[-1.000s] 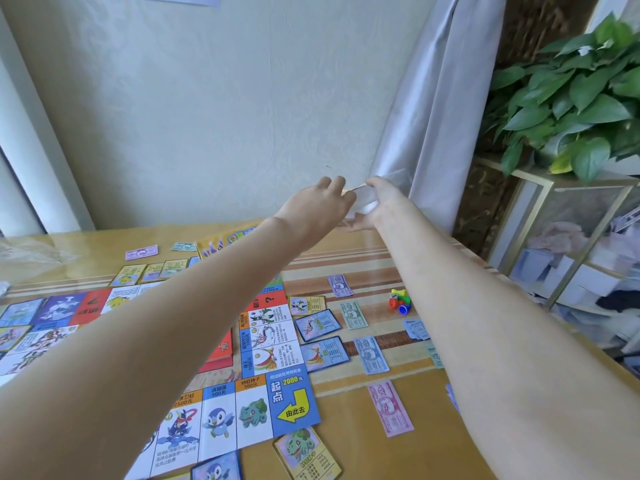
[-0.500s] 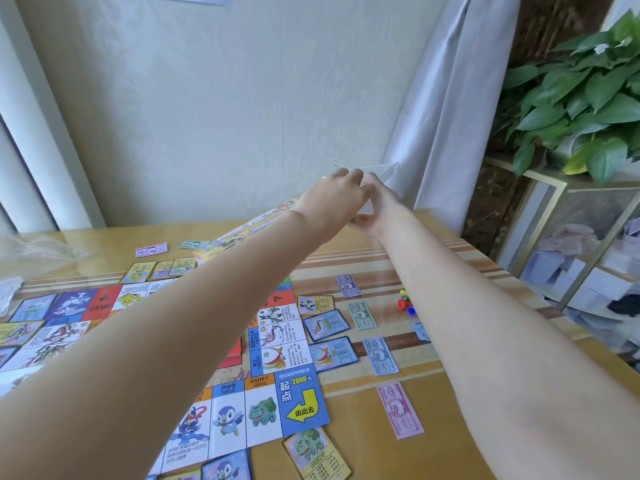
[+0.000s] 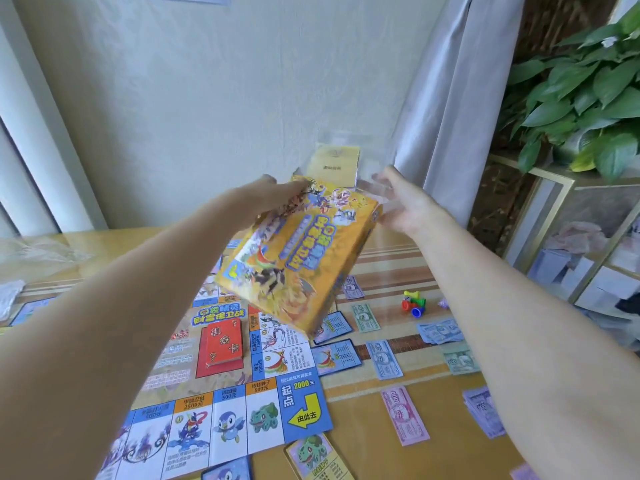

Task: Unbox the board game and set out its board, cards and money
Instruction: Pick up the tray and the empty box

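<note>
1. The game board [image 3: 221, 424] has a blue corner square reading "起点", "2000元" and, on its yellow arrow, "由此去".
2. Neighbouring squares show "500元" and "2500元".
3. The red card deck [image 3: 223, 344] reads "机会卡" with question marks.
4. A pink banknote [image 3: 403, 415] shows "1000".
5. The yellow game box [image 3: 301, 258] has a title too blurred to read.

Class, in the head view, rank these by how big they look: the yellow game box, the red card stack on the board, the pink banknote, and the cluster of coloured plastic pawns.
1. Yellow cardboard game box, though it is held up nearer the camera.
2. and 3. Red card stack and pink paper banknote: too alike to rank.
4. Cluster of coloured plastic pawns.
</note>
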Motion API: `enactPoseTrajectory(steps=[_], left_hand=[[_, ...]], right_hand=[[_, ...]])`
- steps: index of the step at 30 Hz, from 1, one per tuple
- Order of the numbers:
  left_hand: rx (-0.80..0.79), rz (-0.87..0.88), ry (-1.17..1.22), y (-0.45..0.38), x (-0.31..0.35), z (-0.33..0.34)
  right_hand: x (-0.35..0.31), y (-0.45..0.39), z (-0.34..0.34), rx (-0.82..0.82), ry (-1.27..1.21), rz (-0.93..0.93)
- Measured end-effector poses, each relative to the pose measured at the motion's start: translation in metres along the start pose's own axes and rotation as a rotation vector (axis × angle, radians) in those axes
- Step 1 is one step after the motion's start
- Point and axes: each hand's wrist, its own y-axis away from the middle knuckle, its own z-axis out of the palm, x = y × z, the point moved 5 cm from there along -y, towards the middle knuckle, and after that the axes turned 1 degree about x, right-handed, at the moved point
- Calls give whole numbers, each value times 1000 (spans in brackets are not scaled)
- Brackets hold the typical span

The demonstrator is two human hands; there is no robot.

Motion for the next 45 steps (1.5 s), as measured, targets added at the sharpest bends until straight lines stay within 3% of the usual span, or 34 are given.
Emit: enactPoseTrajectory(steps=[3, 11, 19, 25, 32, 39, 41, 45], left_hand=[[-79, -9, 144, 5, -6, 2], [-39, -107, 93, -1, -17, -2], [20, -62, 103, 10, -11, -8], [-161, 30, 206, 20, -3, 10], [-62, 18, 237, 11, -7, 3], [-15, 53, 227, 7, -8, 0], [-26, 84, 203, 9, -10, 0], [-147, 140, 258, 12, -11, 7]], right_hand=[[-6, 6, 3, -26, 46, 17], [1, -5, 7, 66, 385, 67], [-9, 0, 8, -61, 593, 24], [-5, -6, 4, -35, 406, 45], [-13, 0, 13, 44, 514, -73], [-9, 5, 6, -5, 788, -10], [-11, 6, 2, -5, 693, 14], [-38, -1, -8, 73, -8, -202]])
